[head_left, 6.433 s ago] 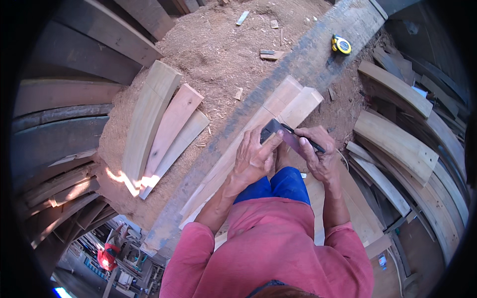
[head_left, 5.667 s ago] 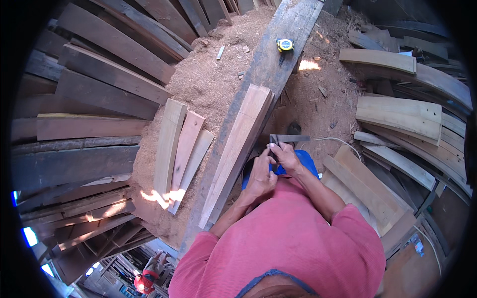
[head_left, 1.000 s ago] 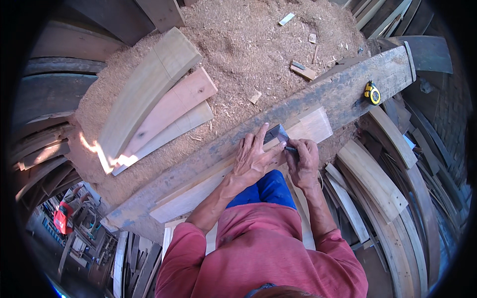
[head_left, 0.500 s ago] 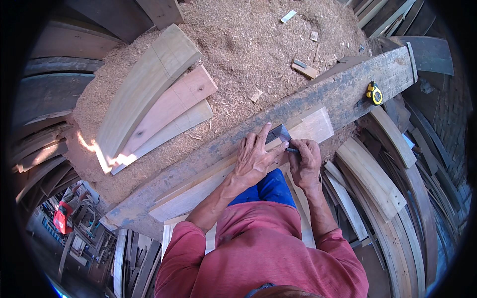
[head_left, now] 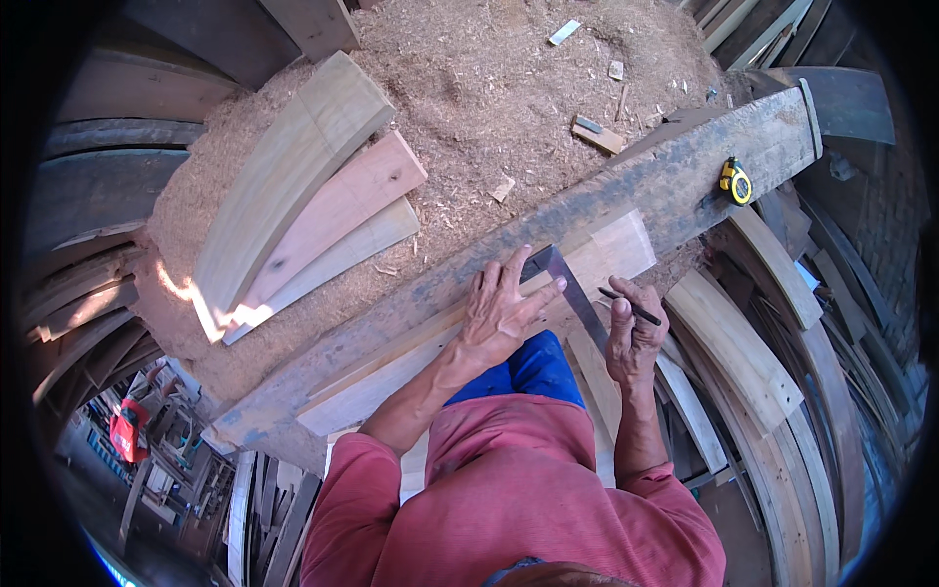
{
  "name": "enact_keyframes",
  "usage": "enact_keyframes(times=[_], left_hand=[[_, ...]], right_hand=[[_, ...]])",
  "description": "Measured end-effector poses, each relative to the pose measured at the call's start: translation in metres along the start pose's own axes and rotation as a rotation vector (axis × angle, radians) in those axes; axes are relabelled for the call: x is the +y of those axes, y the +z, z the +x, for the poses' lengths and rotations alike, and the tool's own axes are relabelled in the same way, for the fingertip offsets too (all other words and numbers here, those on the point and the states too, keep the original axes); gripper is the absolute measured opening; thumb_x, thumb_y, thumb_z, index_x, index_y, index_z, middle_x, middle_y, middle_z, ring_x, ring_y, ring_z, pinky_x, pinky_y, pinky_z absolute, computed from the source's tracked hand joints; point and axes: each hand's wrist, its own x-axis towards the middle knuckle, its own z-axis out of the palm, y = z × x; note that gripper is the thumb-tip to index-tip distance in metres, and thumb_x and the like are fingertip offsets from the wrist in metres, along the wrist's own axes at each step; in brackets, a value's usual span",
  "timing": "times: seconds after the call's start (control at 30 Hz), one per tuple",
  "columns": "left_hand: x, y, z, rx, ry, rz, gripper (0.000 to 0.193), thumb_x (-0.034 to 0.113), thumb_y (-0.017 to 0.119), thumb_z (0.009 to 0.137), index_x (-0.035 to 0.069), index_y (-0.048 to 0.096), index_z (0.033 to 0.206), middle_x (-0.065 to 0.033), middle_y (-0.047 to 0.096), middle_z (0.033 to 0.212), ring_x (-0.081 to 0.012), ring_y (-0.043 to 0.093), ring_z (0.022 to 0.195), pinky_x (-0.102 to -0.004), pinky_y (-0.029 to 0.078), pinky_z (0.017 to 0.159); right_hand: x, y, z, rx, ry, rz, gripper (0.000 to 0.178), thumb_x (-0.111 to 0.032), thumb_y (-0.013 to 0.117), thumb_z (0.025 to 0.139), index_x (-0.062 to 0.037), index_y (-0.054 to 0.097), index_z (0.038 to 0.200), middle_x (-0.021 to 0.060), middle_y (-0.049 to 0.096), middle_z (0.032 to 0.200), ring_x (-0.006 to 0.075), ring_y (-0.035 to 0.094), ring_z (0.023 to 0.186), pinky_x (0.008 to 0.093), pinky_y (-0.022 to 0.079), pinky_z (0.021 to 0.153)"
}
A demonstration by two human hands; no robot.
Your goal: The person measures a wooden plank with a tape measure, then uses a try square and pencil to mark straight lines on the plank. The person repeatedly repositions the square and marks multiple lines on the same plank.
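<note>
A dark metal try square (head_left: 579, 298) lies across a pale wooden board (head_left: 618, 248), its blade reaching past the near edge. Holding the square against the wood is my left hand (head_left: 497, 308), fingers spread over the stock and thumb on the blade. My right hand (head_left: 638, 328) is raised just right of the blade, closed around a dark pencil (head_left: 631, 305), apart from the board. The board rests on a thick, weathered beam (head_left: 685, 166); my left hand and forearm cover part of it.
A yellow tape measure (head_left: 736, 182) sits on the beam's right end. Beyond lies a sawdust heap (head_left: 469, 108) with curved planks (head_left: 298, 161) on its left and small offcuts (head_left: 599, 135). Stacked curved boards (head_left: 734, 352) crowd my right side. A red object (head_left: 125, 430) is far left.
My right hand has lifted away from the square and moved right with the pencil, uncovering the blade. My left hand stays in place on the square.
</note>
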Motion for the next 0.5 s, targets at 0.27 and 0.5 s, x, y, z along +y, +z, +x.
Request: enact_keyframes(times=[0.27,0.5], left_hand=[[-0.002,0.002,0.000,-0.007,0.007,0.035,0.066,0.023,0.094,0.086,0.037,0.077,0.149,-0.0232,0.046,0.168,-0.0418,0.057,0.131,-0.0527,0.055,0.109],[-0.001,0.000,0.000,0.012,0.017,0.007,0.068,0.020,0.093,0.087,0.038,0.076,0.150,-0.0238,0.047,0.167,-0.0426,0.058,0.129,-0.0529,0.055,0.109]], right_hand=[[-0.005,0.003,0.012,-0.166,-0.024,0.093,0.025,-0.014,0.074,0.107,0.0020,0.082,0.125,0.0175,0.081,0.105,0.0325,0.073,0.096,0.0434,0.057,0.091],[0.003,-0.031,0.001,-0.272,-0.037,-0.032,0.017,-0.005,0.071,0.101,0.0016,0.081,0.113,0.0177,0.077,0.097,0.0343,0.069,0.087,0.0455,0.054,0.082]])
